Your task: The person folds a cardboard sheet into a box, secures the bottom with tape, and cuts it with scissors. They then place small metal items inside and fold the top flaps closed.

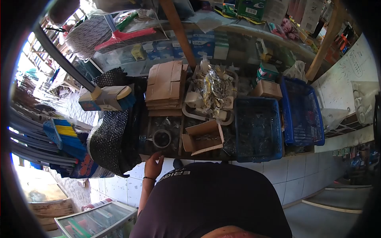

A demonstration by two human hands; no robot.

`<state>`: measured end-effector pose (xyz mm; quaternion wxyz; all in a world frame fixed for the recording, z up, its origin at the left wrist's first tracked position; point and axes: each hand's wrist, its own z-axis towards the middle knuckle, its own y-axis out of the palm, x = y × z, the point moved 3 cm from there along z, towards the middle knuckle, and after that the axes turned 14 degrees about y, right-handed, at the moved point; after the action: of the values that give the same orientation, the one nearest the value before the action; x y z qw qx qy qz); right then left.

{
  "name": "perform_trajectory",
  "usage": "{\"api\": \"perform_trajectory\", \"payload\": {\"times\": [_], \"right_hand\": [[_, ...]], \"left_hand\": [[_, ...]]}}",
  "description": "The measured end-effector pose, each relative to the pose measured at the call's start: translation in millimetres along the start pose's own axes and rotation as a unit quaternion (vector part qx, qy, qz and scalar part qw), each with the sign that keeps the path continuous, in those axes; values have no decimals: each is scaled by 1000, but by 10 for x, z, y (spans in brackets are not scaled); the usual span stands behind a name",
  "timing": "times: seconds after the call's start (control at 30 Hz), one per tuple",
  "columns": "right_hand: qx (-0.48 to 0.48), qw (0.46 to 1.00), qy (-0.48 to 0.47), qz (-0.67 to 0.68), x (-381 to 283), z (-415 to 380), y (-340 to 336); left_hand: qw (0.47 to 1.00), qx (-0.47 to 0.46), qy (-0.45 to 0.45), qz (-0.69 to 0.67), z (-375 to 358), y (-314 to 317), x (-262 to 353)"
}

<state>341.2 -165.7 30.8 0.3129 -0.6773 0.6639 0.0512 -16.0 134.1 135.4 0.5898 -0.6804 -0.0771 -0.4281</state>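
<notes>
My left hand [153,166], with a dark band at its wrist, is at the front edge of the counter. Its fingers are loosely bent and apart, and no object shows in it. Just beyond the fingertips lies a round, ring-shaped thing that looks like a roll of tape [170,139], in a dark compartment. To the right of it stands an open cardboard box [192,142] with small pieces inside that I cannot make out. A stack of folded cardboard [164,85] lies farther back. My right hand is out of view.
A white tray [229,118] heaped with small packets is at the middle back. Two blue baskets, a near one [259,154] and a far one [303,135], stand on the right. Black bubble wrap [109,139] hangs at left. Behind me is a glass-topped case [97,218].
</notes>
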Motion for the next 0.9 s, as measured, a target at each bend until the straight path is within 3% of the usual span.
{"api": "perform_trajectory", "payload": {"times": [0.3,0.53,0.6,0.8,0.87,0.9], "right_hand": [[30,996,74,-36,646,168,146],[74,980,130,-128,1968,572,390],[91,972,122,-179,2458,715,488],[161,926,30,-339,3482,893,795],[169,944,18,-281,3574,834,820],[143,976,36,-157,3351,748,766]], "left_hand": [[996,-63,-53,-34,-89,275,-90],[993,-84,-71,-35,-69,266,-149],[997,-46,-37,-40,-88,297,-207],[985,-142,-75,65,19,236,-198],[984,-140,-85,65,27,249,-179],[984,-140,-91,65,28,257,-164]]}}
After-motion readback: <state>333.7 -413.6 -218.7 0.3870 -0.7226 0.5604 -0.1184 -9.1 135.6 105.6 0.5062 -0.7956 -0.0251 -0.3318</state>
